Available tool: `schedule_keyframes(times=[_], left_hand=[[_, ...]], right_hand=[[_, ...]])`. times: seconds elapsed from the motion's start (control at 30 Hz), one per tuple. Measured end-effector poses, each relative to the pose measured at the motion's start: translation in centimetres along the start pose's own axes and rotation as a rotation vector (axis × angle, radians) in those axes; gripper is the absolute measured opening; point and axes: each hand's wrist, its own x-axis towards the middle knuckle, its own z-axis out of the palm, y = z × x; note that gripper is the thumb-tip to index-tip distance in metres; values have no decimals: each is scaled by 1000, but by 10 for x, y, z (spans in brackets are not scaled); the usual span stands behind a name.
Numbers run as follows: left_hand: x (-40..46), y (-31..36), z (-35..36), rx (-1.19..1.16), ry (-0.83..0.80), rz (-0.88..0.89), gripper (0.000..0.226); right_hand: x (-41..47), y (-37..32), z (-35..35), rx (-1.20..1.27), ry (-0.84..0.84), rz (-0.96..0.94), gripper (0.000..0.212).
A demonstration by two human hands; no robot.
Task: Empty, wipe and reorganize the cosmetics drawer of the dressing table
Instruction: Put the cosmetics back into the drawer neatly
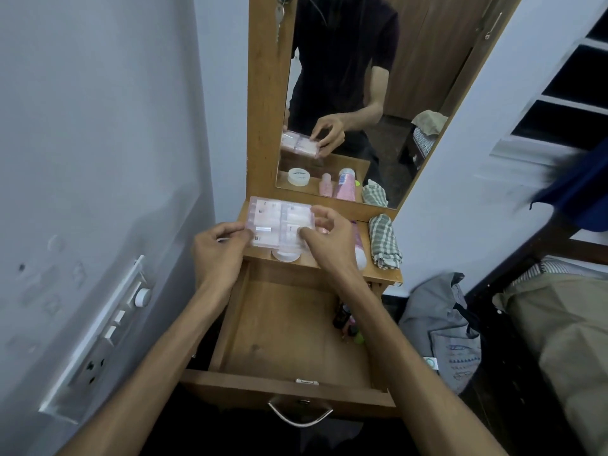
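Both hands gripped a clear cosmetics box above the shelf: left hand pinching its edge, right hand curled round the other. Risk, imo: it tips w/ a slack pinch, knocking the white jar below into the open drawer.

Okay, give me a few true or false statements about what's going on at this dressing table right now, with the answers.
1. Both hands hold the clear plastic case. True: the left hand grips its left edge, the right hand its right side.
2. The drawer is closed. False: it is pulled out.
3. The drawer is completely emptied. False: a few small bottles lie along its right side.
4. A checked cloth lies on the tabletop, right of the case. True.
5. The cloth is in the right hand. False: it lies untouched.
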Motion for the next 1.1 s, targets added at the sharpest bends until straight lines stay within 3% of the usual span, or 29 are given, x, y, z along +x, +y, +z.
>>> schedule_keyframes(times=[0.37, 0.6, 0.77, 0.9, 1.03, 1.1], left_hand=[[-54, -40, -40, 243, -115, -89, 14], [-73, -46, -30, 508, -338, -175, 4], [-79, -40, -11, 600, -394, -230, 10], [-76, -45, 0, 605, -399, -294, 14], [-76, -48, 3, 686, -418, -283, 50], [-79, -45, 5, 680, -424, -268, 48]], right_hand=[[-78, 52, -8, -18, -171, 114, 63], [-90, 88, -15, -129, -221, 238, 70], [-80, 109, -5, -132, -265, 303, 97], [-70, 123, 10, -182, -302, 314, 88], [-60, 125, 20, -249, -325, 308, 79], [-57, 121, 24, -265, -312, 289, 73]])
